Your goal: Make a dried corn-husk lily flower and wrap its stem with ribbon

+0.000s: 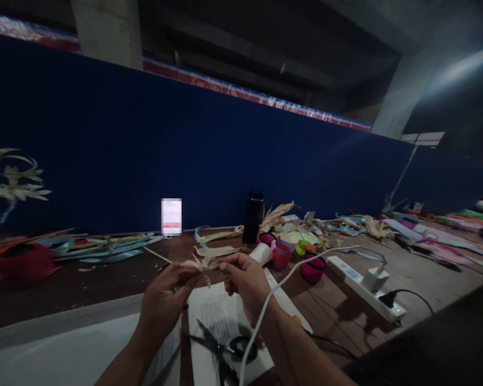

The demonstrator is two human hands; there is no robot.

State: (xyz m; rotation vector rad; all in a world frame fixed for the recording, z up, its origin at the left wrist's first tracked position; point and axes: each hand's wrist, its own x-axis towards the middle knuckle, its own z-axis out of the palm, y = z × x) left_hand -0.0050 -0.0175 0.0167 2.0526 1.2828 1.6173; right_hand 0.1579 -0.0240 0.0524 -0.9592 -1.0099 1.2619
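Note:
Between both hands, above the table, is a pale flower (204,264) that looks made of dried husk strips. My left hand (167,292) pinches its left side with thumb and fingers. From the right, my right hand (243,276) has thumb and forefinger closed on one of its petals. Just beyond the hands a loose strip of pale husk (217,251) lies on the table. Below them, open black-handled scissors (219,347) rest on printed paper sheets (207,305). A white cable (268,300) passes in front of my right wrist.
A white power strip (348,273) with plugs lies to the right. Behind the hands stand a black bottle (253,217) and several coloured rolls, one of them magenta (313,268). Ribbons and husks (116,249) line the blue partition (209,155). A husk flower stem (14,182) stands far left.

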